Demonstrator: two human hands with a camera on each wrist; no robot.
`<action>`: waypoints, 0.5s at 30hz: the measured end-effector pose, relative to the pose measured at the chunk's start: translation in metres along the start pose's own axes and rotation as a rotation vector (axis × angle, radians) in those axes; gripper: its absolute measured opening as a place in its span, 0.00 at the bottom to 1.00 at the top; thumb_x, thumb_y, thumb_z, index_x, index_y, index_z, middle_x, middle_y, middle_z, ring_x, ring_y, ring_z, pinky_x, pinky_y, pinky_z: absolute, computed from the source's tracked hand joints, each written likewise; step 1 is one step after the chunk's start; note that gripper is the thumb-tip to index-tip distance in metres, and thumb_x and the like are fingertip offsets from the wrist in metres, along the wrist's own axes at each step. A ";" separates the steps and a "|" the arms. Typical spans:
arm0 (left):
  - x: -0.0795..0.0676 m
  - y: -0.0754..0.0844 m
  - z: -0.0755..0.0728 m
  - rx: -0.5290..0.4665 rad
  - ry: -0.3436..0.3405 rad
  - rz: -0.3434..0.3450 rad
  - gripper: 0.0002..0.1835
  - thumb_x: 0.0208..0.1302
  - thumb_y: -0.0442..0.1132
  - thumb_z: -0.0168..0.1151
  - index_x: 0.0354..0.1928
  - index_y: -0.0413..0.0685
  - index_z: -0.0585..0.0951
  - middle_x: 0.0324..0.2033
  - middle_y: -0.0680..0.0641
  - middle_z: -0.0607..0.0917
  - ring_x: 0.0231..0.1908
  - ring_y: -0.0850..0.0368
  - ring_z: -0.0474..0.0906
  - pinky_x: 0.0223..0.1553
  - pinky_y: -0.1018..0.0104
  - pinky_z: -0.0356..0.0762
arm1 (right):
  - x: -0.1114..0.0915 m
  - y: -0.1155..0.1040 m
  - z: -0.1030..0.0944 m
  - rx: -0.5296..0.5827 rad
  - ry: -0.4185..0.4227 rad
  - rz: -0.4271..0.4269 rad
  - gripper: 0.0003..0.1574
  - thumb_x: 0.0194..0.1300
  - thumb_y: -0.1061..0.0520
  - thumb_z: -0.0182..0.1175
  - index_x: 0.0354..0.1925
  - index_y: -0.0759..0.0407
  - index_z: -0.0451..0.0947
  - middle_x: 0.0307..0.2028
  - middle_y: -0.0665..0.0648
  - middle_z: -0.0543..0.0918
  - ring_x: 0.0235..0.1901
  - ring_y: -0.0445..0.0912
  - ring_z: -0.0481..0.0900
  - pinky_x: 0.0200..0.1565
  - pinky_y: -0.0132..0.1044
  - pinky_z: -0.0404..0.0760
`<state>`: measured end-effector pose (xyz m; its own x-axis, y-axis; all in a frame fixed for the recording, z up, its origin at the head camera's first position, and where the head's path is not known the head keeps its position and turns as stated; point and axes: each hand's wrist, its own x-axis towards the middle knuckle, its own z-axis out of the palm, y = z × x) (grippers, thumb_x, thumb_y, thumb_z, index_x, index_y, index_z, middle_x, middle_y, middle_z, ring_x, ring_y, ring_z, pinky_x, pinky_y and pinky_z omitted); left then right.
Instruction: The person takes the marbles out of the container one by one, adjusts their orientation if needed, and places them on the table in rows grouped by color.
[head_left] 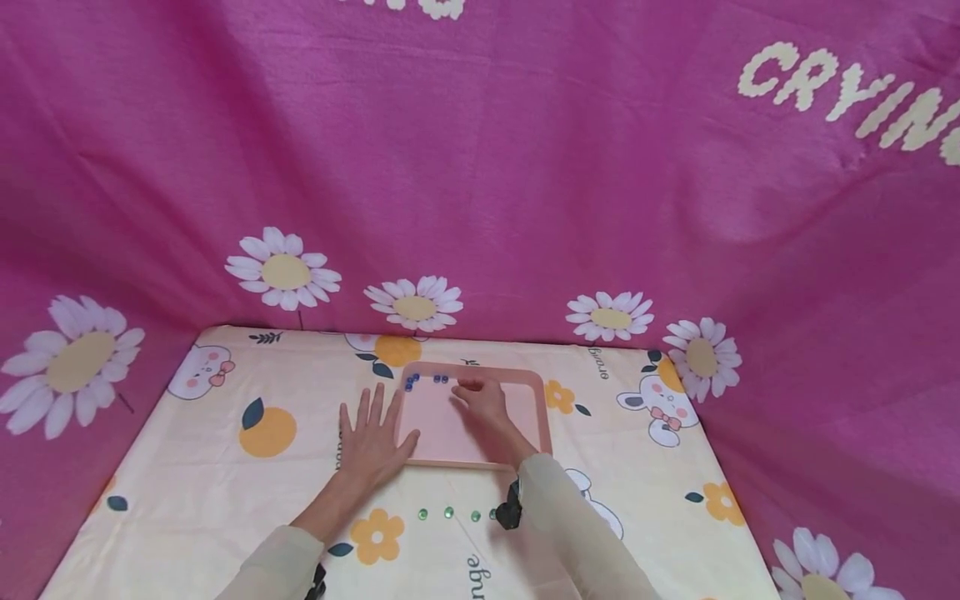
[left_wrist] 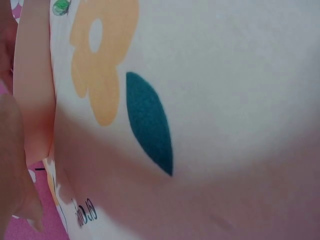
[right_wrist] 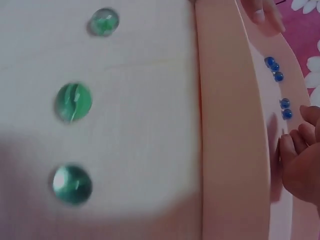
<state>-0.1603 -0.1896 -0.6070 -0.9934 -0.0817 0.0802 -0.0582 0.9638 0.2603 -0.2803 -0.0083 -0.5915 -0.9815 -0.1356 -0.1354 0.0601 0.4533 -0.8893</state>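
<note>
A shallow pink tray (head_left: pixel 457 446) lies on the patterned cloth. My left hand (head_left: pixel 372 446) rests spread at its left side, fingers straight, the thumb over the rim. Inside the tray, near its far edge, is my right hand (head_left: pixel 483 404) with bent fingers; whether they pinch anything is hidden. Just left of those fingertips sits a pair of blue marbles (head_left: pixel 441 379). A small cluster of blue marbles (head_left: pixel 412 382) lies in the far left corner. In the right wrist view, the blue pair (right_wrist: pixel 285 108) is close to the thumb and fingers.
In front of the tray, several green marbles (head_left: pixel 448 512) form a row on the cloth (head_left: pixel 285 492), one partly behind the right wrist's black strap (head_left: pixel 509 507). A magenta curtain (head_left: pixel 487 183) with daisies surrounds the table. The left wrist view mostly shows cloth.
</note>
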 end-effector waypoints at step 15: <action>-0.001 -0.002 -0.002 0.009 -0.006 0.000 0.45 0.68 0.66 0.49 0.79 0.51 0.55 0.77 0.37 0.50 0.75 0.36 0.42 0.68 0.30 0.31 | 0.007 0.002 0.028 -0.004 0.111 -0.104 0.11 0.63 0.62 0.67 0.45 0.61 0.88 0.42 0.55 0.85 0.40 0.47 0.81 0.46 0.40 0.83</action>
<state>-0.1590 -0.1914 -0.6060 -0.9940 -0.0798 0.0749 -0.0586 0.9660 0.2518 -0.2818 -0.0328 -0.6061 -0.9964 -0.0840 0.0071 -0.0439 0.4452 -0.8943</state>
